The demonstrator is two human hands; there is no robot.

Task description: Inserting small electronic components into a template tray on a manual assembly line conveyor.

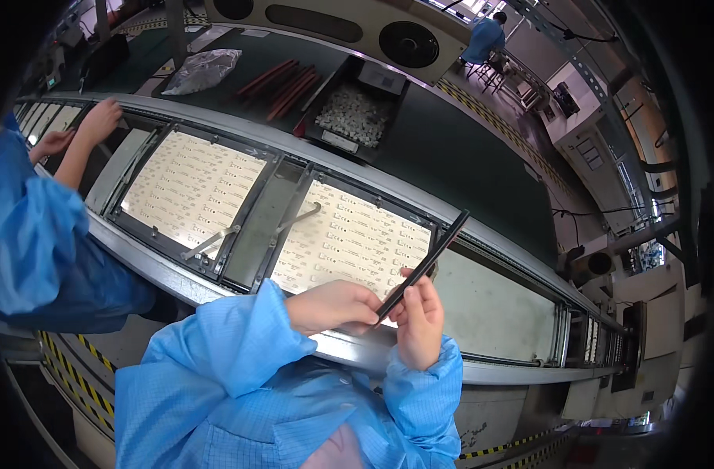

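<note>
Both hands were on a slim black stick: R hand (419,320) had thumb & fingers clamped round its lower part, L hand (333,303) had its fingertips pinched at the lower end. The black stick (434,252) slanted up over the near R corner of the nearer printed panel (353,234), its top end out past that panel's R edge, twd the conveyor's far rail (490,246). Height above the panel: couldn't tell.

Main risk, IMO: a drop. Both grips sat low, so the long upper part had no support; if the R fingers slackened, the stick could tip & hit the panel or fall past its R edge into the conveyor bed (490,313). A careless swing L might also knock the metal arm (298,217) near the panel's far L corner. If the stick was hollow & loaded (contents, if any, not visible), tilting it w/ an end uncovered could spill bits. Co-worker's hands (99,121) were well apart, by the conveyor's L end, so a clash seemed unlikely.
</note>
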